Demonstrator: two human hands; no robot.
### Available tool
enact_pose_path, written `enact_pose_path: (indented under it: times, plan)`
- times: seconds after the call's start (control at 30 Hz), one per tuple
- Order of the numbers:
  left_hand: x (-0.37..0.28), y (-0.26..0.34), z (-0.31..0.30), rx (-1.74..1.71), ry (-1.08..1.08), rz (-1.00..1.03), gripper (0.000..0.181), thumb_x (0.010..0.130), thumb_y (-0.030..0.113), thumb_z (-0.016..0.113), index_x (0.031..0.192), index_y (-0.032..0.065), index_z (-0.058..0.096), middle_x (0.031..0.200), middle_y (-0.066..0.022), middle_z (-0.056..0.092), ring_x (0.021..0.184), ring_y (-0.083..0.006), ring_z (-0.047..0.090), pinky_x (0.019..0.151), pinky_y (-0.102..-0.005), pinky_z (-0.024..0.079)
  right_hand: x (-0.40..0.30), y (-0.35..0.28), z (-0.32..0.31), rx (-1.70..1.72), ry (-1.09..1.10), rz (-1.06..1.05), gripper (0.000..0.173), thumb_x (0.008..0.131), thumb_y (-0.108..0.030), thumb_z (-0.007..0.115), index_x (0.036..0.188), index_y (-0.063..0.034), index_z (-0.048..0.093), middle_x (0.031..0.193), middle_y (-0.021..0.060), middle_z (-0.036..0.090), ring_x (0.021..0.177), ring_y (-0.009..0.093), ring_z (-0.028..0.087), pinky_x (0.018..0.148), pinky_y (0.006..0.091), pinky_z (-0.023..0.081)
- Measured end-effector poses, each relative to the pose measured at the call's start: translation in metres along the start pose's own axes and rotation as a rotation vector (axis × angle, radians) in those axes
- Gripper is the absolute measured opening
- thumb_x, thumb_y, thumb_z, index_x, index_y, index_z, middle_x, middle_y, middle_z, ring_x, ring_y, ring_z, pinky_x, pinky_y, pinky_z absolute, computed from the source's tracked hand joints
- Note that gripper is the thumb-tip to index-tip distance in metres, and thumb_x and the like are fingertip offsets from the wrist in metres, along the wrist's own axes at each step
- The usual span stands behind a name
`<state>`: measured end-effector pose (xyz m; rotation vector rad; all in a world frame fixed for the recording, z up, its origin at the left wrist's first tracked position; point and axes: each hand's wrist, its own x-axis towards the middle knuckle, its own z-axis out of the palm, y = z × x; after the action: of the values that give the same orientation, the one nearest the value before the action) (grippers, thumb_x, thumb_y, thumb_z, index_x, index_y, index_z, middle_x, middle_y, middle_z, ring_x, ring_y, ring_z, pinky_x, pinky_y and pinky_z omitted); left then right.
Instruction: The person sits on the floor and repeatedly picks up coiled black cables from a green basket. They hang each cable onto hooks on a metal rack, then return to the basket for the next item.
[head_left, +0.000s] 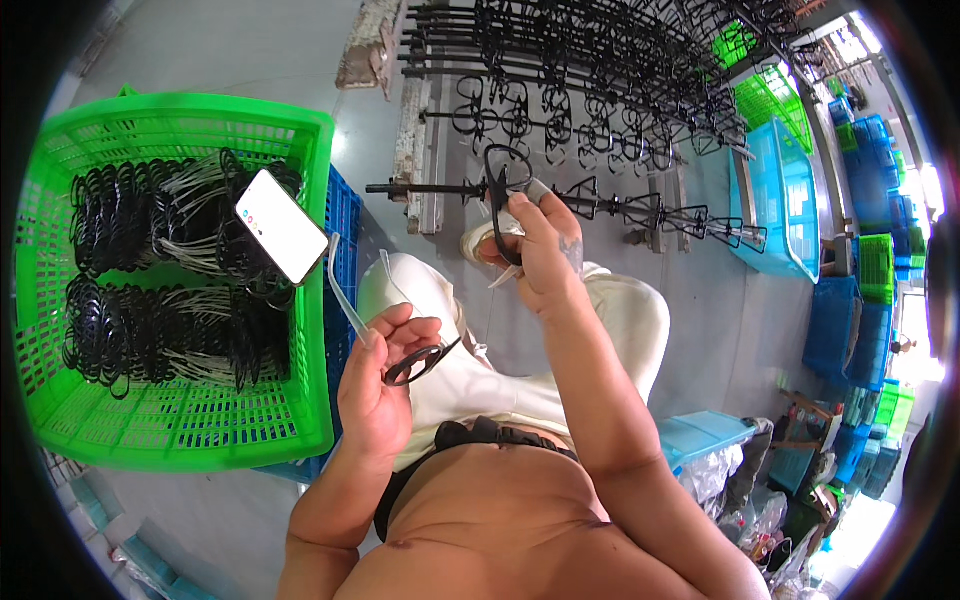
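Observation:
My left hand (382, 367), over my thigh, holds a dark-rimmed eyeglass frame (416, 365) with pale, see-through temples. My right hand (544, 247) grips another black eyeglass frame (499, 191) in front of a black metal rod with wire holders (442, 189). To the left, a green plastic basket (328, 300) holds rows of black eyeglass frames (112, 217) with pale temples. A smartphone (281, 226) with a bright screen lies on the frames at the basket's right side.
Many black rods with wire holders (600, 67) lie across a worn support rail (411, 142) ahead. A light blue plastic crate (784, 202) stands to the right, with stacked blue crates (832, 330) beyond it. A blue crate (343, 217) sits beneath the green basket.

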<state>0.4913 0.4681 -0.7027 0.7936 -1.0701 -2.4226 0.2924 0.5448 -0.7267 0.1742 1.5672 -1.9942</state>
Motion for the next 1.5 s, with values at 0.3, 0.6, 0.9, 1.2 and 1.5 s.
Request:
enact_pose_path:
  times: [0.3, 0.6, 0.9, 1.2, 1.5]
  plan:
    - [0.007, -0.007, -0.004, -0.007, -0.023, 0.036, 0.042, 0.098, 0.029, 0.037, 0.122, -0.0034, 0.049, 0.110, -0.0189, 0.062, 0.105, -0.0231, 0.058, 0.096, -0.0354, 0.041, 0.009, 0.018, 0.013, -0.104, 0.086, -0.234, 0.034, 0.091, -0.012, 0.054, 0.117, 0.0037, 0.039, 0.086, 0.0144, 0.057, 0.050, 0.018, 0.057, 0.038, 0.0289, 0.047]
    - [0.001, 0.000, -0.005, -0.085, -0.076, -0.016, 0.055, 0.093, 0.026, 0.041, 0.141, 0.0010, 0.033, 0.112, -0.0165, 0.063, 0.108, -0.0260, 0.058, 0.097, -0.0391, 0.042, 0.009, 0.020, 0.014, 0.008, 0.082, -0.232, 0.044, 0.090, -0.012, 0.054, 0.128, 0.0036, 0.037, 0.088, 0.0136, 0.057, 0.051, 0.016, 0.057, 0.044, 0.0267, 0.049]
    - [0.010, 0.014, 0.014, -0.548, -0.208, -0.286, 0.053, 0.099, 0.029, 0.038, 0.144, 0.0043, 0.025, 0.124, -0.0187, 0.056, 0.114, -0.0355, 0.057, 0.095, -0.0416, 0.048, -0.086, 0.009, -0.047, -0.664, -0.530, -0.617, 0.056, 0.084, -0.019, 0.069, 0.130, 0.0019, 0.044, 0.107, 0.0213, 0.058, 0.083, 0.031, 0.063, 0.075, 0.0389, 0.049]
    - [0.110, -0.022, 0.051, 0.374, 0.059, 0.177, 0.048, 0.098, 0.045, 0.043, 0.105, -0.0005, 0.057, 0.098, -0.0065, 0.061, 0.086, -0.0127, 0.052, 0.081, -0.0248, 0.038, -0.044, -0.037, -0.092, -0.171, -0.022, -0.503, 0.047, 0.091, -0.015, 0.057, 0.133, -0.0005, 0.042, 0.093, 0.0093, 0.063, 0.056, 0.012, 0.059, 0.047, 0.0278, 0.051]
    - [0.109, -0.099, 0.035, 0.896, -0.155, 0.434, 0.034, 0.100, 0.032, 0.041, 0.104, 0.0023, 0.056, 0.091, -0.0103, 0.060, 0.086, -0.0234, 0.057, 0.078, -0.0311, 0.043, 0.025, -0.015, -0.096, 0.077, 0.099, -0.182, 0.029, 0.089, -0.015, 0.058, 0.117, -0.0071, 0.055, 0.087, 0.0070, 0.060, 0.041, 0.012, 0.047, 0.039, 0.0283, 0.047]
